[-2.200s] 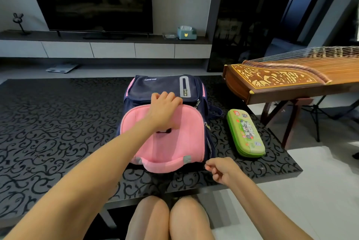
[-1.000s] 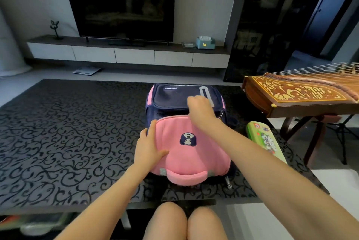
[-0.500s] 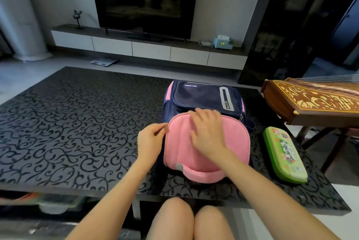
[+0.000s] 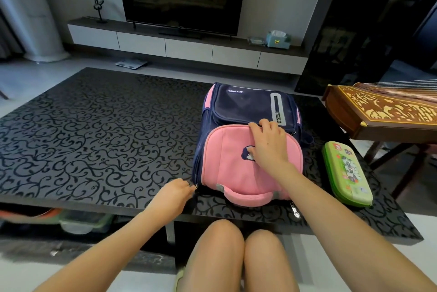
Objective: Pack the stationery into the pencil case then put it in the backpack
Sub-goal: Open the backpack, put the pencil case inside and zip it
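Note:
A navy and pink backpack (image 4: 236, 168) lies flat on the black patterned table (image 4: 94, 140), its pink flap facing up. My right hand (image 4: 268, 142) rests on the far edge of the pink flap, fingers curled over it. My left hand (image 4: 176, 193) sits at the backpack's near left corner, fingers pinched on a zipper pull (image 4: 195, 186). A green pencil case (image 4: 346, 173), shut, lies on the table to the right of the backpack, apart from both hands. A second zipper pull (image 4: 295, 211) hangs at the near right corner.
A wooden zither (image 4: 383, 109) on a stand juts in at the right beyond the table edge. Boxes (image 4: 80, 220) sit on a shelf under the table at the left. My knees (image 4: 236, 244) are under the near edge. A TV and low cabinet stand behind.
My left hand has slid down the backpack's left side to the near corner, pinching the zipper pull. My right hand shifted to the flap's far edge. The view turned further left.

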